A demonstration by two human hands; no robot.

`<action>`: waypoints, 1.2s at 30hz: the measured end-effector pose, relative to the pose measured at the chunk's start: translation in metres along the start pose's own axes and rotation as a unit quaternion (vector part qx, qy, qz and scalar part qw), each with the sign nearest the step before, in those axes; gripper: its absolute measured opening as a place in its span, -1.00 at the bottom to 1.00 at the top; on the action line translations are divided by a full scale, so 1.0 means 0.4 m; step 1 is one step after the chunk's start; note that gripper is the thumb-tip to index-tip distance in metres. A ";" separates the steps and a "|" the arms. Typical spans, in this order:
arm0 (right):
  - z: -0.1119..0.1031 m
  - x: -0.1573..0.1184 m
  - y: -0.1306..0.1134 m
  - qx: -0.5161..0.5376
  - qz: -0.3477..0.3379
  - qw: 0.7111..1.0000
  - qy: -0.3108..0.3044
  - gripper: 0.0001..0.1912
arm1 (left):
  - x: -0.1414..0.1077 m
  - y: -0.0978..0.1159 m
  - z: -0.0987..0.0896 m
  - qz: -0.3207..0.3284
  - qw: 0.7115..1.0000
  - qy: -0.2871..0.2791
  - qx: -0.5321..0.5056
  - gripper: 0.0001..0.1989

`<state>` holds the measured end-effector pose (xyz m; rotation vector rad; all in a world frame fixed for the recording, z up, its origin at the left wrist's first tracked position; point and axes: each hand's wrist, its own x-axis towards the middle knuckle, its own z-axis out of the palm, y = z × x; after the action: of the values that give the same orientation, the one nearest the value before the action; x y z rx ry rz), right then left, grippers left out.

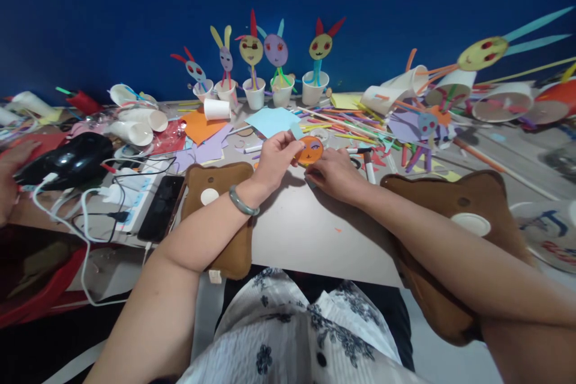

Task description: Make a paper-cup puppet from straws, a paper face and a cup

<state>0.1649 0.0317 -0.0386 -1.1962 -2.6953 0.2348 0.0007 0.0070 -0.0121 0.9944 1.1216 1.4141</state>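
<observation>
An orange paper disc (312,149) with a drawn face is held upright over the table. My left hand (278,159) pinches it at its left edge, and a small light blue paper piece (296,130) sticks up beside the thumb. At the disc's lower right edge, my right hand (335,174) has its fingers curled in and closed against it. Whether a small bluish bit under those fingertips is also held, I cannot tell. Behind the hands lies a light blue paper sheet (272,121).
Several paper rabbit figures stand in white cups (254,95) along the blue wall. Coloured sticks (335,122) and paper scraps are strewn before them. Brown cushions (218,216) lie beneath both arms. A phone (161,209), power strip (141,195) and another person's hand (15,162) are at left.
</observation>
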 end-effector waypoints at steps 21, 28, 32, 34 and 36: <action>-0.004 0.001 -0.002 0.056 0.004 0.998 0.005 -0.78 | -0.006 0.007 -0.003 -0.036 0.999 -0.030 0.009 -0.88; -0.049 -0.007 0.055 0.319 0.114 0.932 0.129 -0.87 | -0.008 0.010 -0.003 -0.034 0.999 -0.041 0.005 -0.86; -0.071 -0.005 0.071 0.425 0.169 0.868 0.193 -0.86 | -0.017 0.013 0.001 -0.036 0.997 -0.064 0.014 -0.80; -0.072 -0.003 0.073 0.458 0.177 0.847 0.204 -0.85 | -0.020 0.012 0.001 -0.035 0.996 -0.074 0.027 -0.80; -0.070 -0.003 0.073 0.467 0.175 0.840 0.212 -0.85 | -0.022 0.010 0.001 -0.033 0.995 -0.085 0.043 -0.80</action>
<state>0.1930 0.0522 -0.0177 -1.1671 -1.5764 1.0443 0.0012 -0.0019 -0.0082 1.1069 1.0865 1.2131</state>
